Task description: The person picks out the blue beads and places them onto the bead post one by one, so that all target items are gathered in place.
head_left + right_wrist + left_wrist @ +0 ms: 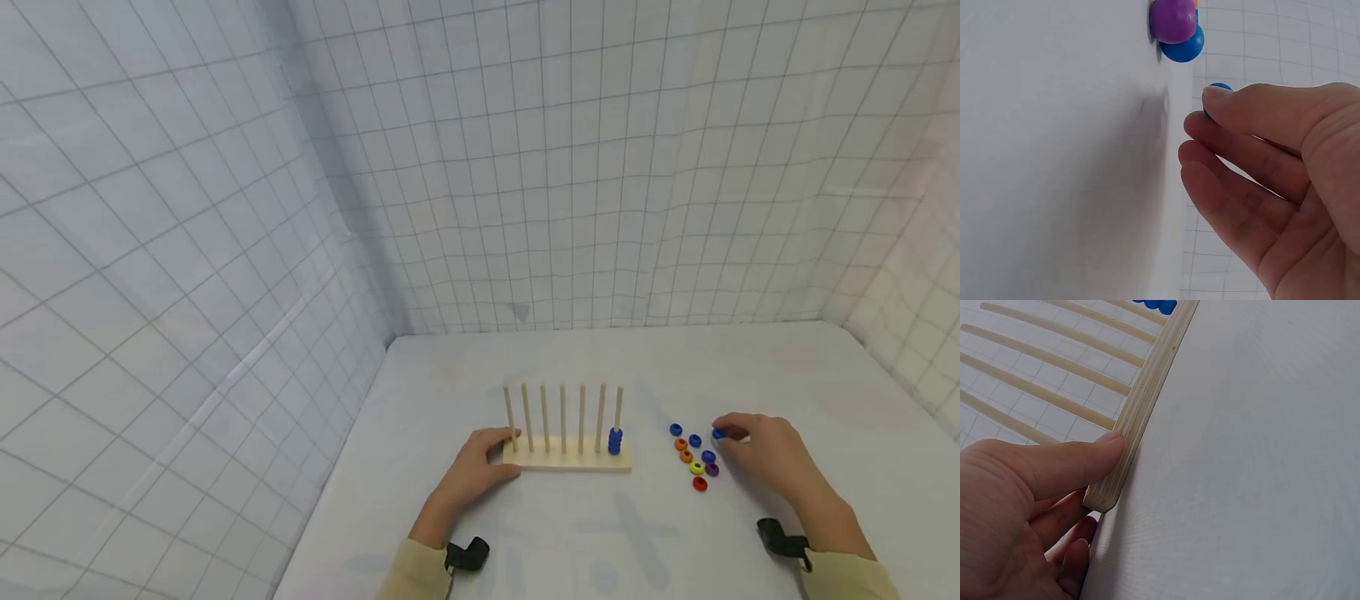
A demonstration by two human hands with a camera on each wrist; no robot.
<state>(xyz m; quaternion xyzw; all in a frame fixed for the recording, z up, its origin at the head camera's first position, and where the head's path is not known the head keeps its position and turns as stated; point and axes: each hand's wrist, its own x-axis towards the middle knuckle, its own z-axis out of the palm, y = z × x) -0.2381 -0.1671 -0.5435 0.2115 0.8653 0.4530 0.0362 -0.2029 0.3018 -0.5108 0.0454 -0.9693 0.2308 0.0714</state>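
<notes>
A pale wooden peg rack (570,460) with a row of several upright pegs stands on the table. Blue beads (615,442) are stacked low on its rightmost peg. My left hand (474,465) grips the left end of its base, thumb on the front edge (1113,456) and fingers behind. Over on the right, my right hand (776,454) pinches a blue bead (718,433) between thumb and index finger, beside the loose beads. In the right wrist view that bead (1219,86) is mostly hidden behind the thumb; the other fingers curve loosely below.
Loose beads lie between rack and right hand: several blue ones (695,440), orange ones (681,444), a yellow (697,468), a purple (712,470) and a red (700,483). The white-covered table (450,367) is bounded by grid-patterned cloth walls (555,167) at the back and sides.
</notes>
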